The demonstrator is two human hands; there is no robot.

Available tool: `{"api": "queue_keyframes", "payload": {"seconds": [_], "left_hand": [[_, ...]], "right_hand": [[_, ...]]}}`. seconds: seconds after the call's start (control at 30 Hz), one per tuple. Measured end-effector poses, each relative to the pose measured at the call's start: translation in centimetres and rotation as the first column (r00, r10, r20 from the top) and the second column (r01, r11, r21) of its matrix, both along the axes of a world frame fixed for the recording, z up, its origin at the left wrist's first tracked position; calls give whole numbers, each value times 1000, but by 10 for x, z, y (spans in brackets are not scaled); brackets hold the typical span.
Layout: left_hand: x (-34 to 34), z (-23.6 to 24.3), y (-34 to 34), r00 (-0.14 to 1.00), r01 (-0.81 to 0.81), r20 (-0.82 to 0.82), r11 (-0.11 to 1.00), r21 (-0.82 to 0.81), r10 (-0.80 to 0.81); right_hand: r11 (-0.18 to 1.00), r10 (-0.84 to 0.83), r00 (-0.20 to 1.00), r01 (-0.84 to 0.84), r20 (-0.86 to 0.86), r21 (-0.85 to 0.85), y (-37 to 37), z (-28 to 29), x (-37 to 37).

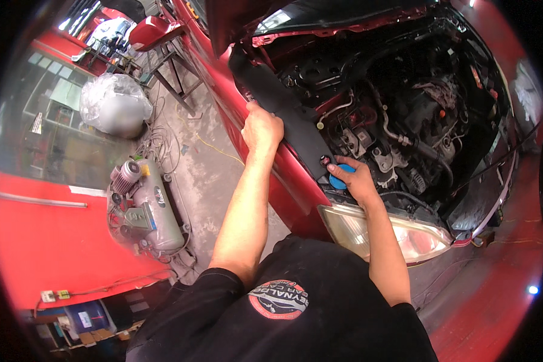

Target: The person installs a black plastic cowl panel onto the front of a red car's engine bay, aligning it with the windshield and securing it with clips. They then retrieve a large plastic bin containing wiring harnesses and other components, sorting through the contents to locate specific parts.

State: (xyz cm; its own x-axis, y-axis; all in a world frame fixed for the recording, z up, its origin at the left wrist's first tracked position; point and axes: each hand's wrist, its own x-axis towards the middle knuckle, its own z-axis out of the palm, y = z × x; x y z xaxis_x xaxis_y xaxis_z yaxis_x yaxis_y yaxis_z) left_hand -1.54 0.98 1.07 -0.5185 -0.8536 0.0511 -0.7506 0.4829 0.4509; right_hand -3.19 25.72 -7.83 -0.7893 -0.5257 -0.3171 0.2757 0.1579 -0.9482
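Observation:
I lean over the open engine bay (404, 114) of a red car. My left hand (260, 128) grips the black cover strip (286, 105) that lies along the top of the red fender (283, 175). My right hand (357, 176) is closed over a round blue cap (339, 180) at the near corner of the bay, just behind the headlight (386, 232). Hoses and engine parts fill the bay beyond the cap. The raised hood (271, 18) hangs over the far side.
An air compressor (148, 208) with a grey tank stands on the concrete floor (205, 163) to my left. A plastic-wrapped bundle (116, 104) and a metal stand (175, 66) are farther back. A red wall (48, 235) runs at the left.

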Motion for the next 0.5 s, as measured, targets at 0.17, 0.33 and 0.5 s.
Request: {"api": "queue_keyframes", "payload": {"seconds": [0.17,0.33,0.5], "left_hand": [[-24,15,-69,944,-39,-329,973,-228,-39],[-63,17,-130,935,28,-347,993,-116,-67],[-63,-11,-121,896,-33,-443,999,-40,12]], "right_hand": [[992,-1,1000,4,-17,129,0,4,-2],[998,-13,999,16,-47,62,2,-8,0],[987,-11,997,23,-73,161,11,2,4]]}}
